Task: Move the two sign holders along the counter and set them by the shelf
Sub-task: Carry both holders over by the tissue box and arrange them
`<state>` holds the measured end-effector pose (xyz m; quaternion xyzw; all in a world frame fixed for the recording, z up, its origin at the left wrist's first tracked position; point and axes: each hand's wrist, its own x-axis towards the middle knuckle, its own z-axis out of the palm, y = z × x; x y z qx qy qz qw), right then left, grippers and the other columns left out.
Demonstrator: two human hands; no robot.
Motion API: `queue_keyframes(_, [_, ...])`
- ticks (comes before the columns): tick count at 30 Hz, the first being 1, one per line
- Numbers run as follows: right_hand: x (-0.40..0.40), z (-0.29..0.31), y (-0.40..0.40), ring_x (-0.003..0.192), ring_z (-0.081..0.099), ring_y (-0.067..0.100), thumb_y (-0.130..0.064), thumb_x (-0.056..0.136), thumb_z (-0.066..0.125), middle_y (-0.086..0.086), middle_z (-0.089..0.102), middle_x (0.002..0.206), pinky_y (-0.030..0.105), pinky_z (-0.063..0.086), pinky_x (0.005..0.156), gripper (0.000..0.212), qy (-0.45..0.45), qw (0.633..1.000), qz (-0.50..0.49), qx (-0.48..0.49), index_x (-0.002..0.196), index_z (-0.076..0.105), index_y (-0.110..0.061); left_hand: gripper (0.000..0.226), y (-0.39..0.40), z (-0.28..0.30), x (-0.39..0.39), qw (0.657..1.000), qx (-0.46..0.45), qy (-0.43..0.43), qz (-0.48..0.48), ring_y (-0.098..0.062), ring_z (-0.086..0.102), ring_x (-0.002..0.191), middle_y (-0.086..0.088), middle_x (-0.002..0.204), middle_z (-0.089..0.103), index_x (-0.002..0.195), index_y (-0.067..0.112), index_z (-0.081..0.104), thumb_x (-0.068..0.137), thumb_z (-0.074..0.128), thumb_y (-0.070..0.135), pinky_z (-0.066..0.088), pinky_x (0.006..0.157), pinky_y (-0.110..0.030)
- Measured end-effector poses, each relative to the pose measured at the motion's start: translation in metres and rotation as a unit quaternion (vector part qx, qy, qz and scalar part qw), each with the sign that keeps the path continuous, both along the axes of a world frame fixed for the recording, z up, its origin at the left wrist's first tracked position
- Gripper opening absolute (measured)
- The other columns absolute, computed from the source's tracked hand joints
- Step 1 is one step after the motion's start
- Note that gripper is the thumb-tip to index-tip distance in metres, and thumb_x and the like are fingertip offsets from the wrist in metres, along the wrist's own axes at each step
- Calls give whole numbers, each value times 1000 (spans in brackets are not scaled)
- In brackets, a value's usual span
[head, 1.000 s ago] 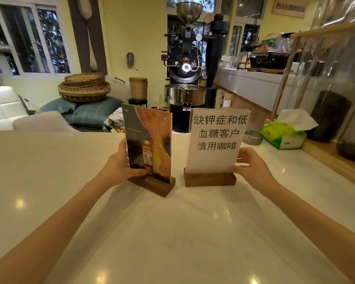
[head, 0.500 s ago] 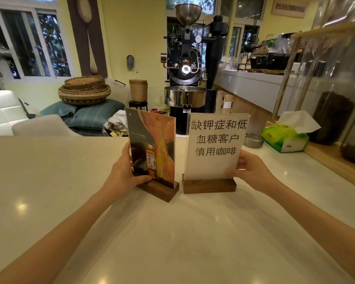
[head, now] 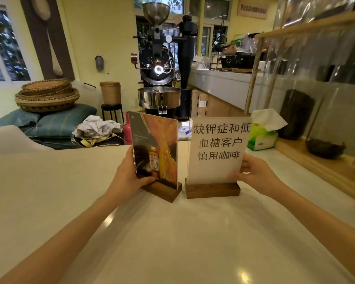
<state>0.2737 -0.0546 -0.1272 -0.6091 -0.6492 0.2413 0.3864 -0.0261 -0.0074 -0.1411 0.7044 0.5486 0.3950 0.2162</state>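
Observation:
Two sign holders with dark wooden bases stand side by side on the pale counter [head: 49, 193]. The left one, a poster sign holder [head: 155, 148], shows an orange picture with a bottle; my left hand [head: 129, 177] grips its left edge, thumb on the front near the base. The right one, a white text sign holder [head: 217, 148], carries black Chinese writing; my right hand [head: 254, 175] holds its lower right edge. Both bases look to rest on the counter. The wooden shelf [head: 316, 167] with glass panels runs along the right side.
A green tissue box [head: 261, 138] sits at the shelf's near end, just behind the white sign. A dark bowl [head: 324, 148] rests on the shelf board. Beyond the counter stand a coffee roaster [head: 159, 70], stacked baskets [head: 47, 95] and cushions.
Both sign holders, held in my hands, have shifted slightly forward and to the right along the counter, closer to the tissue box. My grips are unchanged.

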Motion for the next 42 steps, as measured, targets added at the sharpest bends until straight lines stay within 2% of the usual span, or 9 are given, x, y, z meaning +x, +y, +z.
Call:
queue_keyframes(3, [20,1,-6,95,59,16,-3,77,67,-5,59,106,20,49,74,51,10,1000,-26,1,124,51,-16,89,14,-1,25,1000,2,0,-23,-27,47,125,-9,138,47,138,18,23,68,78,13,42,102,-39])
queue_keyframes(8, [55,2,-15,99,61,21,-4,77,67,0,62,110,38,54,84,47,24,996,-85,-5,121,53,-13,87,39,-2,70,996,23,-20,-87,-28,49,124,-11,136,50,136,15,27,66,79,9,41,102,-42])
queue_keyframes(14, [90,6,-26,99,59,20,-3,77,66,-4,59,109,40,55,82,50,34,990,-134,-21,121,49,-22,87,65,-8,127,990,43,-24,-134,-26,49,124,-9,134,51,134,14,28,65,80,12,39,99,-33])
queue_keyframes(22, [130,13,-41,105,57,22,4,77,64,7,60,116,42,52,89,51,63,974,-216,-27,123,49,-8,88,92,-9,198,978,52,5,-201,-28,47,125,-11,137,48,137,12,25,66,79,12,38,104,-37])
queue_keyframes(27, [145,12,-44,92,57,18,5,76,65,3,59,103,31,53,75,45,65,964,-258,-16,118,53,-7,102,117,-9,240,972,46,65,-221,-30,44,130,-12,144,40,143,13,14,66,80,20,41,106,-47])
queue_keyframes(30, [154,10,-50,92,59,18,2,75,67,-1,61,102,32,54,77,40,47,961,-274,-2,113,58,-10,100,124,-14,261,972,50,65,-222,-30,42,130,-14,143,40,143,13,16,67,79,23,40,107,-45])
queue_keyframes(33, [163,9,-56,94,59,17,1,75,68,-1,63,105,25,50,73,39,16,957,-288,10,113,60,-8,97,126,-15,279,971,53,61,-226,-29,41,131,-14,143,40,143,13,17,68,78,22,38,108,-44])
queue_keyframes(39, [176,7,-66,100,62,21,-1,74,69,9,66,116,35,53,83,41,-5,943,-331,26,113,61,-9,93,121,-17,315,968,71,33,-239,-30,41,131,-15,141,41,142,11,18,70,76,17,38,107,-43])
queue_keyframes(42, [180,6,-69,103,61,21,-1,75,68,9,65,119,31,51,82,42,-5,937,-348,29,115,59,-10,95,120,-17,328,965,74,31,-251,-31,39,132,-15,144,37,143,11,14,71,76,16,38,108,-46])
